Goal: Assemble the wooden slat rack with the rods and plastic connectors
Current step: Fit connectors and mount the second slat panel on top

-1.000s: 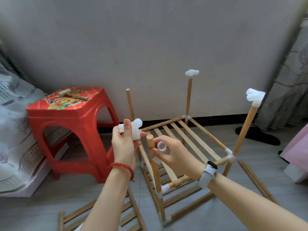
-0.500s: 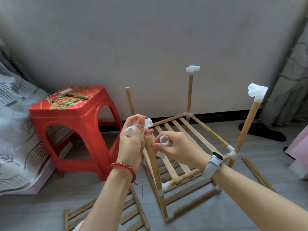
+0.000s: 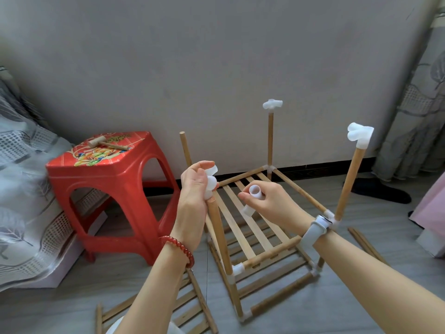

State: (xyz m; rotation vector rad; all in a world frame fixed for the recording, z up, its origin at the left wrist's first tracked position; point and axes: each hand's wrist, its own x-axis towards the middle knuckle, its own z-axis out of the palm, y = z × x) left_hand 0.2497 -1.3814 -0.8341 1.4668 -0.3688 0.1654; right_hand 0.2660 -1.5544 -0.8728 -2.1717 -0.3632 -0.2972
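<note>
Rack (image 3: 260, 227) of pale wooden slats and round rods stands at centre frame. My left hand (image 3: 195, 186) grips a smooth white connector (image 3: 211, 182) just above the near rod (image 3: 218, 227); my right hand (image 3: 267, 201) pinches a tubular fitting (image 3: 254, 191).

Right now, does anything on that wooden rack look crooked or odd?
Yes: the near-right upright rod leans outward, while the back rod stands straight. Two rods still lack white connectors.

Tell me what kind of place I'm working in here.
Most likely a bedroom at home, with the work done on the floor: a bed with a patterned cover on the left, a curtain on the right, and a red plastic stool beside the wooden rack.
</note>
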